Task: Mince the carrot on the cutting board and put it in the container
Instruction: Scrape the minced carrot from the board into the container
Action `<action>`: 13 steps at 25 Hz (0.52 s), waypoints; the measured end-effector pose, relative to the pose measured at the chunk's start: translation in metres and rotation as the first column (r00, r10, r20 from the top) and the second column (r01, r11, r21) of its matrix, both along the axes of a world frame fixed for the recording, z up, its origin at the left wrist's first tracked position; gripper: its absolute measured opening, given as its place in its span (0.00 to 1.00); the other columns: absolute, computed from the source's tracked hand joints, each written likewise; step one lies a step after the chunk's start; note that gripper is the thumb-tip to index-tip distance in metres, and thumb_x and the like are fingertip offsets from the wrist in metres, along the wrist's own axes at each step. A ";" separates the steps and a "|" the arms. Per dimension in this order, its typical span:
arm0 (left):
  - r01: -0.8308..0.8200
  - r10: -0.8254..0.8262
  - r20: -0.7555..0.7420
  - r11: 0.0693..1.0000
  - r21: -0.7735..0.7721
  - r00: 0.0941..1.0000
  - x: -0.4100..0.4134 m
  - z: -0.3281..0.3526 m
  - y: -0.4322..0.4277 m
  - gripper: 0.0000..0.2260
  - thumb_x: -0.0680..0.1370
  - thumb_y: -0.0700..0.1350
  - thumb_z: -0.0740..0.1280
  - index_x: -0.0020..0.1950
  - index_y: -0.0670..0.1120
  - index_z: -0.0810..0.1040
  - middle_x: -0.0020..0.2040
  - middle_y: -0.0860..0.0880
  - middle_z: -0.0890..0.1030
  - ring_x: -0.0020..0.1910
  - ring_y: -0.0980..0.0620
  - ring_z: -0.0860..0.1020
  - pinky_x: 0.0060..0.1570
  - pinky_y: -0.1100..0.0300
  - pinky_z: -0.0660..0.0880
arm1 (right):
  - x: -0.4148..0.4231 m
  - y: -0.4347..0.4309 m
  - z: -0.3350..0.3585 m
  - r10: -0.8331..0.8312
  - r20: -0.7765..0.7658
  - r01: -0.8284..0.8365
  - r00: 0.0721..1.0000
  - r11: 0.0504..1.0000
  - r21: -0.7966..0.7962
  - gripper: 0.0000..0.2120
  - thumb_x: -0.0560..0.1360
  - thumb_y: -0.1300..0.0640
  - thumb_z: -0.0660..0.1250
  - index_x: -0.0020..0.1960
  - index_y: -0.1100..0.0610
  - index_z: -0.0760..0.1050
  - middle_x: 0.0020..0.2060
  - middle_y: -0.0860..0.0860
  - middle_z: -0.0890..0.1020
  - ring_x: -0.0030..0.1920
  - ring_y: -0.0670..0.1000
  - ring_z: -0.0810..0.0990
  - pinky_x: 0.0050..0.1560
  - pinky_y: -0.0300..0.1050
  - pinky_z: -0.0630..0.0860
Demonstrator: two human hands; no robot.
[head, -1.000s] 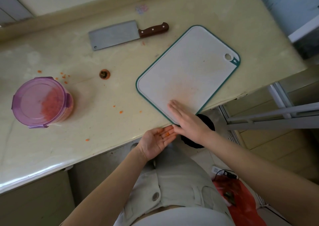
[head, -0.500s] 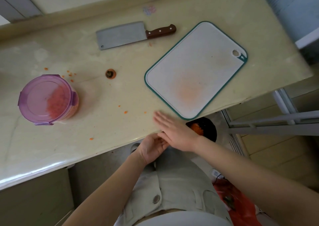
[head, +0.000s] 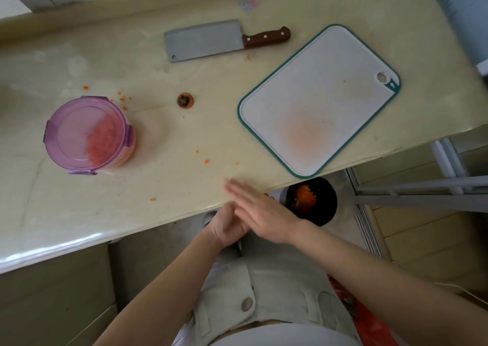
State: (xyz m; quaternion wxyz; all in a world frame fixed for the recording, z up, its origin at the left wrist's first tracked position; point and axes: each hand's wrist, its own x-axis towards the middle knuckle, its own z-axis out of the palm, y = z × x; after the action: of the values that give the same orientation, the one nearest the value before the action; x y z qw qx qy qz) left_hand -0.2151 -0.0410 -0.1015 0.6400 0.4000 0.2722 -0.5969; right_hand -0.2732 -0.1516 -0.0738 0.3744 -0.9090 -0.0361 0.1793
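At counter edge [head: 148, 230]: right hand [head: 260, 213] flat over seemingly cupped left hand [head: 225, 226].

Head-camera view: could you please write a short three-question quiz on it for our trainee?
1. True or false: the cleaver lies on the counter, off the cutting board.
2. The container is: A lidded, B uncovered, C tipped over.
3. Which hand lies over the other?
Key: 1 true; 2 A; 3 the right hand, over the left hand.
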 end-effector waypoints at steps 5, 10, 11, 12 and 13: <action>-0.065 0.059 -0.132 0.997 -0.039 0.989 0.008 -0.012 0.018 0.15 0.73 0.36 0.57 0.50 0.32 0.81 0.51 0.36 0.81 0.48 0.42 0.82 0.52 0.52 0.77 | 0.051 -0.023 -0.015 -0.198 -0.037 0.178 0.980 0.938 -0.298 0.27 0.83 0.51 0.45 0.77 0.60 0.43 0.77 0.54 0.43 0.76 0.48 0.38 0.75 0.41 0.35; -0.103 0.101 -0.068 0.994 -0.035 0.993 0.008 -0.018 0.037 0.17 0.82 0.41 0.49 0.53 0.40 0.78 0.47 0.43 0.83 0.45 0.50 0.82 0.45 0.58 0.80 | 0.008 0.026 -0.011 0.234 0.027 -0.226 0.972 0.960 -0.166 0.25 0.84 0.53 0.48 0.77 0.60 0.47 0.76 0.51 0.44 0.75 0.45 0.37 0.72 0.36 0.31; -0.109 0.106 -0.063 0.993 -0.037 0.992 0.008 -0.018 0.038 0.17 0.82 0.43 0.49 0.54 0.41 0.77 0.47 0.44 0.83 0.45 0.51 0.82 0.45 0.59 0.80 | 0.010 0.025 -0.008 0.238 0.050 -0.233 0.970 0.968 -0.088 0.25 0.83 0.55 0.50 0.77 0.60 0.50 0.77 0.51 0.47 0.75 0.44 0.40 0.72 0.34 0.33; -0.106 0.103 -0.072 0.993 -0.045 0.992 0.009 -0.017 0.038 0.16 0.82 0.42 0.49 0.53 0.40 0.77 0.47 0.43 0.83 0.45 0.50 0.82 0.45 0.59 0.80 | 0.021 0.021 -0.004 0.192 0.065 -0.190 0.979 0.981 -0.037 0.24 0.83 0.57 0.52 0.77 0.60 0.52 0.76 0.49 0.49 0.75 0.42 0.43 0.72 0.32 0.36; -0.098 0.093 -0.091 0.994 -0.052 0.992 0.010 -0.017 0.038 0.15 0.81 0.39 0.51 0.53 0.38 0.76 0.46 0.41 0.83 0.44 0.48 0.82 0.46 0.57 0.80 | 0.037 0.017 -0.001 0.109 0.068 -0.108 0.992 0.994 -0.026 0.24 0.83 0.58 0.52 0.77 0.60 0.53 0.76 0.48 0.50 0.75 0.42 0.45 0.72 0.30 0.38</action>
State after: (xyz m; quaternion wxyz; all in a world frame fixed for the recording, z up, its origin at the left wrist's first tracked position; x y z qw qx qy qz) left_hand -0.2048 -0.0030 -0.1180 0.6660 0.3414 0.3022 -0.5903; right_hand -0.2360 -0.1347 -0.0746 0.3525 -0.9155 -0.0965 0.1681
